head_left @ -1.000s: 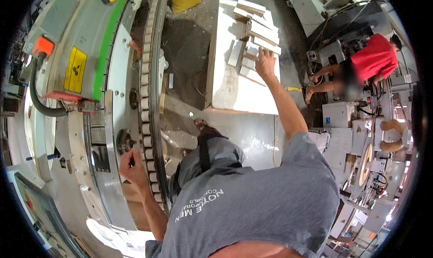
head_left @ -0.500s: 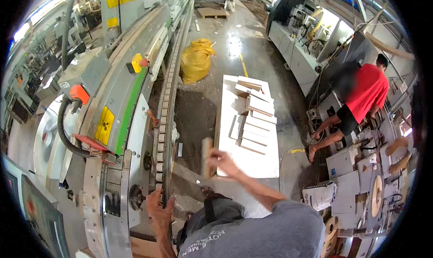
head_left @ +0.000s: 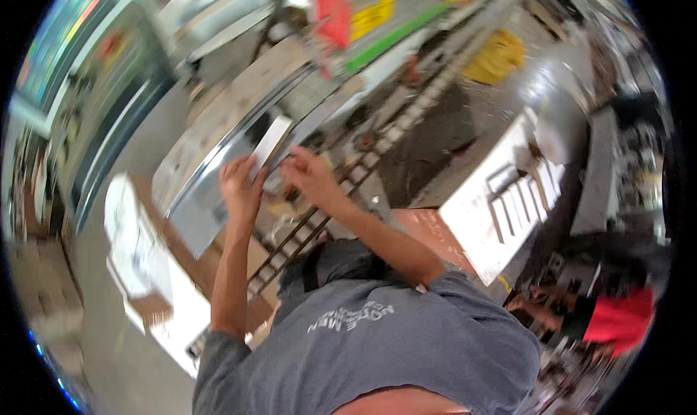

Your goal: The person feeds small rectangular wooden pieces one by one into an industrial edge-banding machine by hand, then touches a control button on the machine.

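A narrow white board piece (head_left: 274, 139) lies tilted over the metal infeed plate (head_left: 207, 215) of a long machine. My left hand (head_left: 241, 186) is closed at the board's near end. Just right of the board is my right hand (head_left: 312, 175), its fingers bent and blurred; whether they touch the board's edge I cannot make out. To the right, more board pieces (head_left: 519, 201) lie on a large white panel (head_left: 479, 252).
A roller track (head_left: 392, 136) runs diagonally along the machine, with a green strip (head_left: 399, 38) beyond it. A yellow sack (head_left: 497, 56) stands at the far right. A person in a red shirt (head_left: 621, 321) is at the right. White panels (head_left: 156, 270) lie at left.
My view has swung left toward the machine's end. The board in my right hand has come from beside the panel to the infeed plate, where my left hand has closed on it.
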`<state>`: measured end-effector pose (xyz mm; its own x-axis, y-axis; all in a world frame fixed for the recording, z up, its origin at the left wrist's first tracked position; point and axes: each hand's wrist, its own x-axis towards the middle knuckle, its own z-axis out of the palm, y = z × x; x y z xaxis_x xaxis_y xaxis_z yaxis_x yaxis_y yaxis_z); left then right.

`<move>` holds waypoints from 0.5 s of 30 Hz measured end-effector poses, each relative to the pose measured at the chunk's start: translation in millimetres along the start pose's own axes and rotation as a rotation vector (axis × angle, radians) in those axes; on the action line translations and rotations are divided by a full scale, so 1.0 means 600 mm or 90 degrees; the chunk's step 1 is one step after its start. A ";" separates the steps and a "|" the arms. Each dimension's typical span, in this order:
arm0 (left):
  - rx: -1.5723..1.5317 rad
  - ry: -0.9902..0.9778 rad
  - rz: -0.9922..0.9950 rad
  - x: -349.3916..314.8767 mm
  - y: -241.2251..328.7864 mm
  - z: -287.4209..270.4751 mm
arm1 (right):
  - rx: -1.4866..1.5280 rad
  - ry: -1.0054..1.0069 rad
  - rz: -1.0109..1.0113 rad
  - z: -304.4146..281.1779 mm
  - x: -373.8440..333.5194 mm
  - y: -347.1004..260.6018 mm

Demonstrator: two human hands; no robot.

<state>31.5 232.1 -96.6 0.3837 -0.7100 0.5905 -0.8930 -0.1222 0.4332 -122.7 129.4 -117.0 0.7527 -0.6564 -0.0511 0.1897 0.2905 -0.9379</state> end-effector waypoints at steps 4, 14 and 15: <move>0.033 0.073 0.035 0.004 -0.050 -0.016 | 0.008 0.034 0.066 0.076 0.041 0.023; 0.080 0.121 -0.138 -0.021 -0.085 -0.035 | 0.024 -0.001 0.091 0.109 0.096 0.002; 0.088 0.118 -0.136 -0.021 -0.091 -0.037 | 0.024 -0.003 0.092 0.111 0.100 0.000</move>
<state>80.3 262.9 -112.6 0.5906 -0.5210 0.6163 -0.8065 -0.3564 0.4717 -35.3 136.2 -97.2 0.7766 -0.6029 -0.1829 0.1031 0.4080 -0.9071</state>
